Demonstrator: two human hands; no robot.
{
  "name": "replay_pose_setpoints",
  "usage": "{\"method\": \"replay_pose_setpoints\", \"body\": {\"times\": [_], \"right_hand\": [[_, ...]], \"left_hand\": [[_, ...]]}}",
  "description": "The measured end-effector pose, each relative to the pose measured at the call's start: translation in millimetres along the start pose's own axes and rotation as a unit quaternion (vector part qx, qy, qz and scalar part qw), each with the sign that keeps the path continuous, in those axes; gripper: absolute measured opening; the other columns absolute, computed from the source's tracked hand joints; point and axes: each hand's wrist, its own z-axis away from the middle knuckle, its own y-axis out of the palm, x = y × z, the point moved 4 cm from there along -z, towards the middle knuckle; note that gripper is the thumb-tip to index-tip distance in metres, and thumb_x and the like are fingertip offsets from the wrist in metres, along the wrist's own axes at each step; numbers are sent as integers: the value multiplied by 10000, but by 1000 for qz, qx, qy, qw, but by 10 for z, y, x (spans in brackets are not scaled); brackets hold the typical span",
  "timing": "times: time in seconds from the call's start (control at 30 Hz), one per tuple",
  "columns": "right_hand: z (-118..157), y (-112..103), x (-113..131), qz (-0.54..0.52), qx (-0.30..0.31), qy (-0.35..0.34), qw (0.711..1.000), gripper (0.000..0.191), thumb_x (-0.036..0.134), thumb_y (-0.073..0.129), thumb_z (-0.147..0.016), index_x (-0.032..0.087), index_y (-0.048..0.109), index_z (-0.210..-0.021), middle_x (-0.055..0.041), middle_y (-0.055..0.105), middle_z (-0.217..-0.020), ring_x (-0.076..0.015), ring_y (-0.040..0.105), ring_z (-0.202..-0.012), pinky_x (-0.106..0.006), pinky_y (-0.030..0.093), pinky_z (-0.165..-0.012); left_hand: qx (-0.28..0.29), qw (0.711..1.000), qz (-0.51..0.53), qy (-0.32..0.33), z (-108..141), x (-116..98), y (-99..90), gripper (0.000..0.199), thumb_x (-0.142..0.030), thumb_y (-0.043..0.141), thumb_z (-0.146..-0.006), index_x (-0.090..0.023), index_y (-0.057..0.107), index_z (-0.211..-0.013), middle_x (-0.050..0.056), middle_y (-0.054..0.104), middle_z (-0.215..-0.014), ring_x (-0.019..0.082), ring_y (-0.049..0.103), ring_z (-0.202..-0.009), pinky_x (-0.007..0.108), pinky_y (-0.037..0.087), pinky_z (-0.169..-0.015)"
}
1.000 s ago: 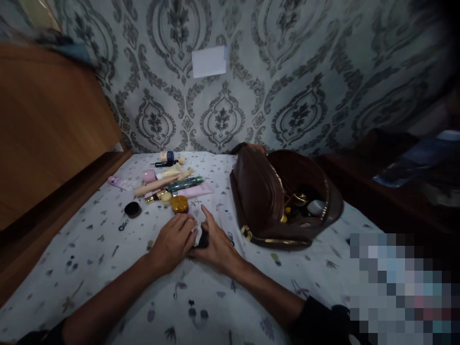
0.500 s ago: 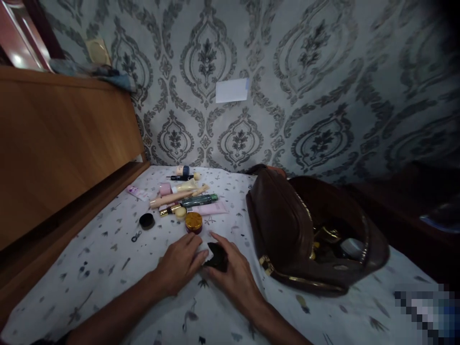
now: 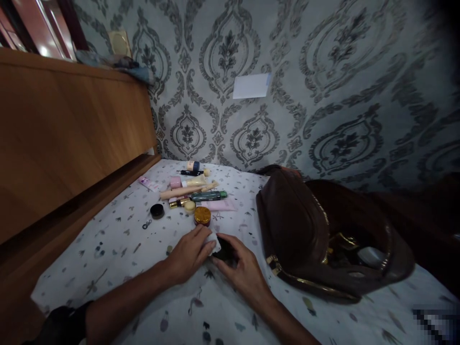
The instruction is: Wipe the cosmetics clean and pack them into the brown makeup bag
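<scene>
Near the middle of the patterned sheet, my left hand [image 3: 190, 253] pinches a crumpled white wipe [image 3: 214, 244]. The wipe touches a dark, black-looking item [image 3: 226, 251] that my right hand [image 3: 241, 266] grips between thumb and fingers; its exact shape is partly hidden. Just beyond my hands stands a jar with a shiny gold lid [image 3: 202, 216]. Left of it are a small cream-coloured round pot [image 3: 189, 207] and a round black container [image 3: 157, 211]. A green tube [image 3: 208, 196] and a pink tube [image 3: 219, 205] lie behind the jar.
An open brown bag [image 3: 294, 230] with gold zips stands at the right, several items inside. More cosmetics lie at the back, including a pink jar [image 3: 176, 182] and a blue-capped bottle [image 3: 193, 166]. A wooden board [image 3: 72, 134] borders the left; a patterned wall rises behind.
The view has shifted, so the bag, cosmetics and wall sit further right in the picture. Both hands keep their hold, with the wipe still against the dark item.
</scene>
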Motion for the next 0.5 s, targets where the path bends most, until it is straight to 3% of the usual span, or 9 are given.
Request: {"method": "replay_pose_setpoints", "body": {"times": [0.3,0.5], "right_hand": [[-19,2,-9,-103,-38,75,991,360,306,724,-702,193,633,-1031,-85,688,-1023,-244,649,-977,-379,535,-873],[-42,-9,-6,-213,-38,101,971,404,351,815,-642,214,615,-965,-55,680,-966,-221,647,-938,-319,554,-790]], "left_hand": [[-19,998,29,44,0,-27,-12,327,-316,374,-1011,-195,573,-1240,96,593,-1109,206,586,-1051,348,492,-932],[-2,997,71,15,4,-17,-10,418,-385,385,-1003,-196,510,-1355,126,594,-1263,241,563,-1187,385,459,-1023]]}}
